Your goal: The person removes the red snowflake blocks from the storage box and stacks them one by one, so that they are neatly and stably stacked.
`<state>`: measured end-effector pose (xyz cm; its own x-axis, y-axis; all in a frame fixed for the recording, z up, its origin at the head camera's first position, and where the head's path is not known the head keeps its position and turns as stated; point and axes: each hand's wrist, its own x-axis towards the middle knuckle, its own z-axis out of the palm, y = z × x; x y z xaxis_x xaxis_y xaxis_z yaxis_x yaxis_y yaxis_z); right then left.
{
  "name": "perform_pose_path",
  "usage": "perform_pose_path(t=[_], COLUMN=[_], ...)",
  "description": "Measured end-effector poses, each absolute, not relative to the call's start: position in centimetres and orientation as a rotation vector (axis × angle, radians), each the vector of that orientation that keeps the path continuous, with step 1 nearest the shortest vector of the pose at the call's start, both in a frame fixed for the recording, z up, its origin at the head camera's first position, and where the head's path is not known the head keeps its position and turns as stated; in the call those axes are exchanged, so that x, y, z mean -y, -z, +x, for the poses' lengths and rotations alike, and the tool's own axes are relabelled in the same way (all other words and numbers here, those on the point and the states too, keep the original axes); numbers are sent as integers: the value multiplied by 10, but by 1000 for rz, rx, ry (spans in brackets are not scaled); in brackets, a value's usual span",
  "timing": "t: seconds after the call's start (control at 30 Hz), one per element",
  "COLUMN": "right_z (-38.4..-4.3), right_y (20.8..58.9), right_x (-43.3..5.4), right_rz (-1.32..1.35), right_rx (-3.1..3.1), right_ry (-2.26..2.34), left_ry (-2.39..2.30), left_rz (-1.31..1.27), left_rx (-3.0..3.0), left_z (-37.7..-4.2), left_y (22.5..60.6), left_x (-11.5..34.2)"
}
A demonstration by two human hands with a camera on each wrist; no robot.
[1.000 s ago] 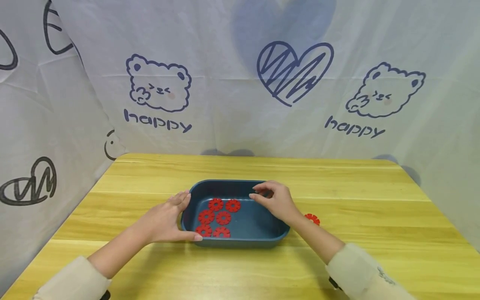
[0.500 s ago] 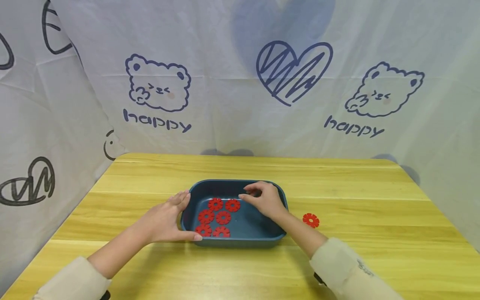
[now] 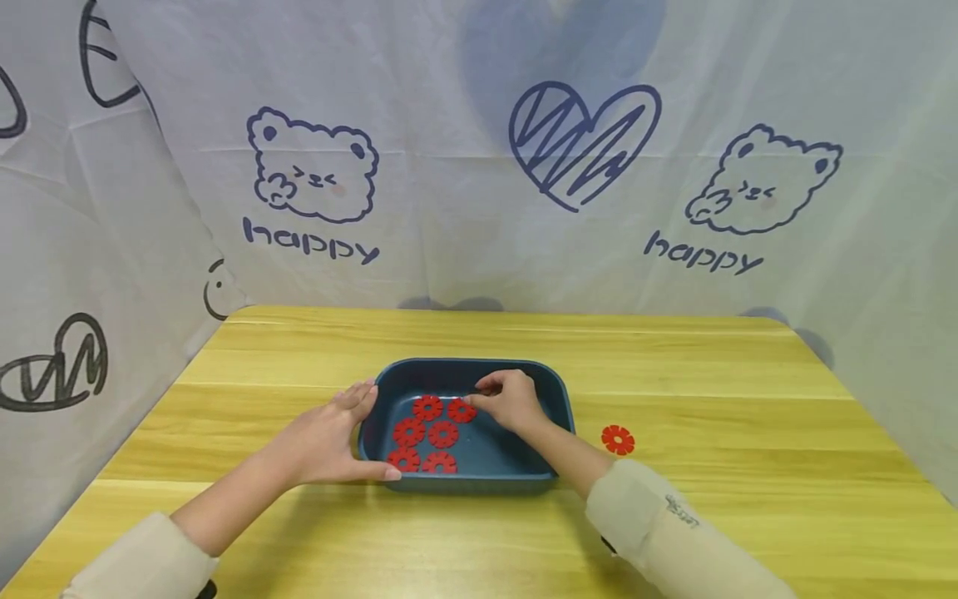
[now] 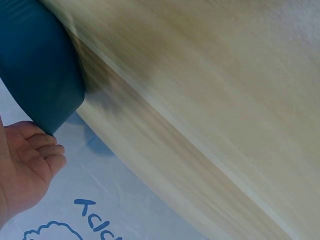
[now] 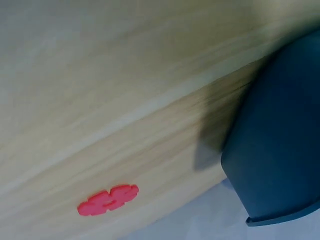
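A dark blue plastic basin (image 3: 501, 480) stands on the table, with several red notched discs (image 3: 443, 434) lying flat on its left side. My left hand (image 3: 325, 441) grips the basin's left end, thumb on the front rim and fingers at the far left corner. In the left wrist view, the fingers of that left hand (image 4: 30, 165) bend against the basin's edge (image 4: 45, 65). Inside the basin, my right hand (image 3: 512, 401) has thumb and index slightly apart, the thumb tip at the edge of the back right disc (image 3: 461, 411). Nothing shows between those fingers.
One more red notched disc (image 3: 618, 440) lies on the wooden table (image 3: 748, 466), right of the basin; the right wrist view shows a red disc (image 5: 108, 200) beside the basin wall (image 5: 275, 130). A printed white cloth (image 3: 449, 208) hangs behind the table.
My right hand has moved left and lower within the basin, up to the back right disc. The disc on the table, partly behind the forearm before, is now uncovered. My left hand stays put.
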<state>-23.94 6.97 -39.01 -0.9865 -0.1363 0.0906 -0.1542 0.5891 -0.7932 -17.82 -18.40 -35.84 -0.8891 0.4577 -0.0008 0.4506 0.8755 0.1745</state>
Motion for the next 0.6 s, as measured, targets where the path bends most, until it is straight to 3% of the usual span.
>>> perform_pose_path(t=[0.6], right_z=[-244], right_y=[397], right_x=[-66], right_rz=[279], right_rx=[2917], right_ry=[-1159], left_ry=[-257], left_rz=[736], left_rx=[-2994], left_z=[-179], left_y=[354], left_x=[183])
